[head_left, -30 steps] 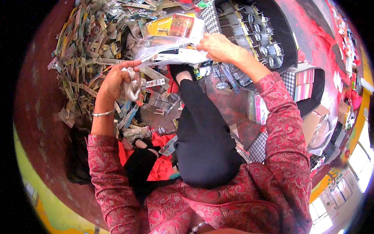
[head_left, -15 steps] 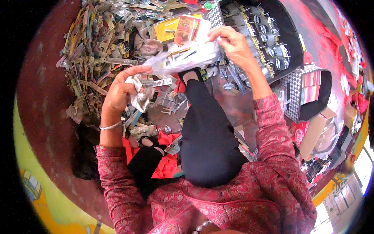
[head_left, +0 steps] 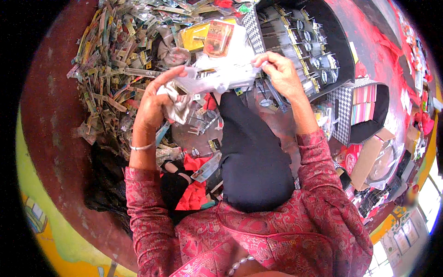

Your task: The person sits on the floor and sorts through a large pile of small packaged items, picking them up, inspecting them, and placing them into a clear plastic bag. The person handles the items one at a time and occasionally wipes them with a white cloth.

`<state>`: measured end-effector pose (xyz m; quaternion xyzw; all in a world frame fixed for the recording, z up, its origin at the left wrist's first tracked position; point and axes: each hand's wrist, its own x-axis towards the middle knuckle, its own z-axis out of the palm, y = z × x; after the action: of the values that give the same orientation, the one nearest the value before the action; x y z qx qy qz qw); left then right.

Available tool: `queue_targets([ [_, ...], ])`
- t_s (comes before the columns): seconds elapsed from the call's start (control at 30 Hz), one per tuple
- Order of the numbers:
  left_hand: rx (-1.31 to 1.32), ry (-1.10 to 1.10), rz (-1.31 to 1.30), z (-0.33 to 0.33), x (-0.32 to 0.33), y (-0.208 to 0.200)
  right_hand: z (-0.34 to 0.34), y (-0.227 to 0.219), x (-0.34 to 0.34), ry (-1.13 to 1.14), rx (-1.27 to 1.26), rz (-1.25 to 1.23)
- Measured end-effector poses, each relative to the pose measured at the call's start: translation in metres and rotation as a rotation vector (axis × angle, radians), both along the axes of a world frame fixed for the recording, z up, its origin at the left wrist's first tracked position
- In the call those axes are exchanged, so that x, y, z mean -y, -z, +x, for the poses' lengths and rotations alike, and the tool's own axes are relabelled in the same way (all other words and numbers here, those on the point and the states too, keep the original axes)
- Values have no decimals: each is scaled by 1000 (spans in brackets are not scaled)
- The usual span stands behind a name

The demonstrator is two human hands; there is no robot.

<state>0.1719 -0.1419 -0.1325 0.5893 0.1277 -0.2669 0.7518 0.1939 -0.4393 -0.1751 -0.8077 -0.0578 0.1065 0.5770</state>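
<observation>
Between my hands a clear, pale plastic packet is stretched out sideways above my dark-trousered leg. My right hand pinches its right end between thumb and fingertips. At the other end, my left hand is closed around a crumpled whitish cloth, and its extended index finger touches the packet's left end. What lies inside the packet is blurred. Just beyond it are a yellow package and a red-brown printed packet on white plastic.
A large heap of small narrow packets spreads to the left. At the far right stands a black-lined checked box holding rows of clear packets. A smaller checked box holds striped cards. Red cloth lies by my foot.
My left hand has moved right, and my right hand slightly down and right. The packet has come along, now more level. The white labelled strip beside my left hand is largely hidden.
</observation>
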Motion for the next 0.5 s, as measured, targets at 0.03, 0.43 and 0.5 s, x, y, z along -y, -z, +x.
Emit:
queue_targets([
  [0.03,47,16,-22,3,-4,8,0,-10,-8,-53,-74,124],
  [0.43,-53,527,275,-23,-14,50,-51,67,-16,-212,-328,-82],
  [0.5,-33,553,255,-24,-9,40,-54,63,-17,-263,-391,-91],
])
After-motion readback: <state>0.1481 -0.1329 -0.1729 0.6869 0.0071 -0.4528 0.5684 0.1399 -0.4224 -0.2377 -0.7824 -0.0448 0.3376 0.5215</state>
